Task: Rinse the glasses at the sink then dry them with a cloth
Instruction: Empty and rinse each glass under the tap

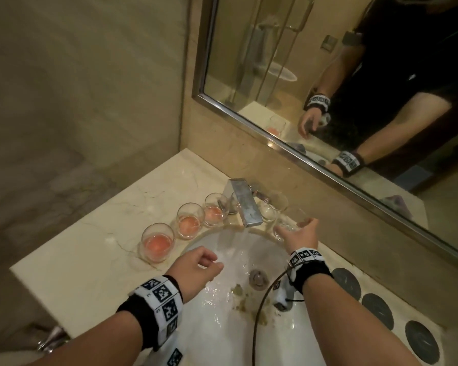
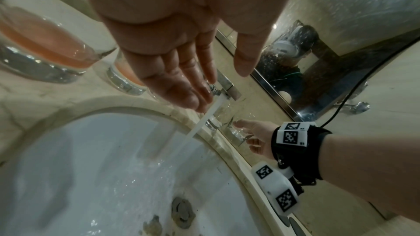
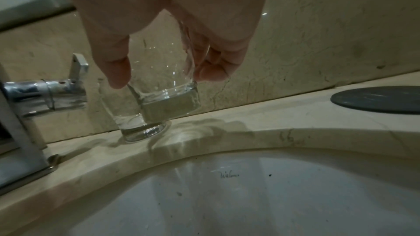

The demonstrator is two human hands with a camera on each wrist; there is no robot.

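We stand at a marble worktop (image 1: pixel 85 228) with a white sink (image 1: pixel 222 326) sunk into it, and water runs from the square tap (image 1: pixel 245 204) into the basin.

Three glasses holding pink liquid (image 1: pixel 188 220) stand in a row on the worktop to the left of the tap, upright and just beside the sink's rim. Clear glasses (image 1: pixel 271 206) stand to the right of the tap, against the back wall.

Our right hand (image 1: pixel 300 235) is curled round a clear glass (image 3: pixel 163 85), thumb on one side and fingers on the other, holding it tilted just above the worktop ledge, right of the tap, beside another clear glass (image 3: pixel 138 123) standing there. We judge this one rinsed and being set down.

Our left hand (image 1: pixel 198 268) hangs over the basin with fingers relaxed, wet and holding nothing, its fingertips (image 2: pixel 197 103) at the stream.

The pink glasses lie forward and left of that free hand, long axes vertical, the nearest one (image 1: pixel 158 241) close by. So the left hand is nearer to them, and a short leftward reach should take the next.
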